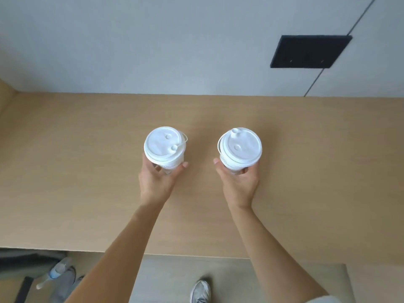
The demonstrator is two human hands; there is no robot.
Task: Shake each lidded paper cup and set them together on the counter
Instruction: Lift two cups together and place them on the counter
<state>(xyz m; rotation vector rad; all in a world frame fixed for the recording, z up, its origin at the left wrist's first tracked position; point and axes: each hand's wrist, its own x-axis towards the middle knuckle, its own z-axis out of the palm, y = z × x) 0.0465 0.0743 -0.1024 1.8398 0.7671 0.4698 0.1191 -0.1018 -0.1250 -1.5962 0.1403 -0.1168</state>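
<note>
- holding one white lidded paper cup in each hand, i have both arms stretched out over the pale wooden table [87, 171].
- my left hand [156, 180] is wrapped around the lower wall of the left white paper cup with its flat plastic lid [164, 145], fingers on the far side and thumb on the near side, so the lid stays free and level.
- my right hand [238, 182] is closed the same way around the right white paper cup with its flat plastic lid [240, 146]; gripping low on the body keeps me from squeezing the lid loose.
- the two cups sit well apart from each other, roughly mid-table. i cannot tell whether their bases touch the table or hang just above it.
- both lids look seated, with small stoppers pressed in, which matters if i shake them.
- my guess: the cups are not yet together, so bringing them side by side remains.
- a black rectangular panel [310, 51] is set in the grey wall behind, clear of my reach.
</note>
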